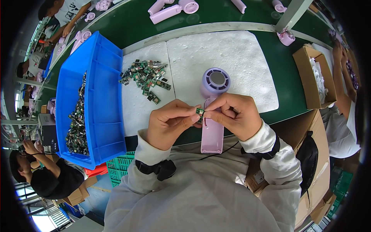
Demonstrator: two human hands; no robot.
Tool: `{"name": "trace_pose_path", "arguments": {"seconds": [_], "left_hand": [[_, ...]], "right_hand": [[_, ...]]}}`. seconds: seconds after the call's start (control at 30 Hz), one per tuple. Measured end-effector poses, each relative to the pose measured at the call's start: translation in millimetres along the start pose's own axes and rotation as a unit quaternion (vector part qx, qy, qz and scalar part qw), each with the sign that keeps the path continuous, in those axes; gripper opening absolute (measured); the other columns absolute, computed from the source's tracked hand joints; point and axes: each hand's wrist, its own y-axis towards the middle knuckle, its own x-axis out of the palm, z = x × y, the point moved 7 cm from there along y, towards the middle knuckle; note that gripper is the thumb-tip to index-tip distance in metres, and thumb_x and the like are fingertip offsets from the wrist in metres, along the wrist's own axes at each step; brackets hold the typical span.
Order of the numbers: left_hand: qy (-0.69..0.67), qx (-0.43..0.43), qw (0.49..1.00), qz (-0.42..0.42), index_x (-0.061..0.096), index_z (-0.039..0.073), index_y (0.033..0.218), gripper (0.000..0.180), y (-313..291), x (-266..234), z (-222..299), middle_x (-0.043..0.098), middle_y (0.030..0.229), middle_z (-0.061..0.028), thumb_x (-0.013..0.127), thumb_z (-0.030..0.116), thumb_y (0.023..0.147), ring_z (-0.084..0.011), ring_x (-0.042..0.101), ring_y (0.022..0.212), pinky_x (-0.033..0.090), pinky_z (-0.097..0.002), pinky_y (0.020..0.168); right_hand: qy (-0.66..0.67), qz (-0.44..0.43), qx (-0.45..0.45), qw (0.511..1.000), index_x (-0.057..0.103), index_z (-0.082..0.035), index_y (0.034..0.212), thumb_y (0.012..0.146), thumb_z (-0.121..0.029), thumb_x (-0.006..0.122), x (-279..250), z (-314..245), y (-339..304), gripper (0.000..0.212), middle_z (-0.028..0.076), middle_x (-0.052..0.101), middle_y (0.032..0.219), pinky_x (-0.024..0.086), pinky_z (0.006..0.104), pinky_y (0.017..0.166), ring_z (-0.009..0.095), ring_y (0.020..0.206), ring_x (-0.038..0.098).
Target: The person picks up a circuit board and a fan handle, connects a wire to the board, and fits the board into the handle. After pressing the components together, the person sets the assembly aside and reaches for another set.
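Note:
My left hand (168, 123) pinches a small green circuit board (199, 111) between thumb and fingertips. My right hand (236, 116) is closed too, its thumb and forefinger pressed together at the board's right edge; whatever lies between them is too small or hidden to make out. Beneath both hands is a handheld fan, its round purple head (216, 80) pointing away from me and its open pink handle shell (212, 140) toward me. A short dark red wire (205, 123) shows in the shell below my fingertips.
Loose circuit boards (145, 77) lie piled on the white foam sheet (228, 50). At left stands a blue bin (106, 100) with many more boards. A cardboard box (313, 77) sits at right. Pink fan parts (170, 13) rest beyond the metal rail. Other people work on both sides.

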Motion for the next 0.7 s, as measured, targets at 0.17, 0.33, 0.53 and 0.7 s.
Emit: {"name": "trace_pose_path", "arguments": {"seconds": [0.17,0.33,0.53,0.7], "left_hand": [[0.038,0.004,0.999,0.006,0.070,-0.003,0.119,0.024,0.6,-1.3,0.5,0.065,0.112,-0.0152,0.064,-0.009,0.096,-0.0246,0.070,0.102,0.065,-0.0363,0.089],[0.041,0.013,0.999,0.010,0.067,-0.004,0.124,0.027,3.4,-1.1,-0.5,0.064,0.116,-0.0162,0.062,-0.010,0.097,-0.0246,0.070,0.105,0.064,-0.0372,0.090],[0.100,0.039,0.994,0.009,0.063,-0.005,0.126,0.029,4.3,-1.1,3.4,0.064,0.122,-0.0174,0.061,-0.010,0.098,-0.0250,0.069,0.109,0.063,-0.0397,0.091],[0.070,0.030,0.997,0.015,0.063,-0.006,0.125,0.027,5.3,1.0,6.1,0.064,0.122,-0.0169,0.060,-0.009,0.098,-0.0253,0.070,0.109,0.064,-0.0397,0.092]], "right_hand": [[-0.018,-0.013,-0.014,1.000,0.072,-0.001,0.098,0.088,-0.002,0.079,-0.2,4.3,1.8,0.013,-0.005,0.029,0.058,0.033,0.0239,0.054,0.006,0.054,0.031],[-0.085,-0.008,-0.012,0.996,0.073,-0.004,0.100,0.084,-0.003,0.081,-6.3,-5.3,0.6,0.018,-0.002,0.039,0.060,0.039,0.0266,0.054,0.009,0.054,0.041],[-0.176,-0.075,-0.186,0.964,0.076,-0.010,0.106,0.079,-0.003,0.081,6.6,-23.6,-8.4,0.028,0.003,0.057,0.073,0.046,0.0315,0.055,0.017,0.061,0.056],[-0.156,-0.053,-0.217,0.962,0.077,-0.009,0.104,0.081,-0.003,0.080,1.2,-30.5,-8.7,0.024,0.004,0.061,0.076,0.047,0.0318,0.056,0.017,0.061,0.058]]}}
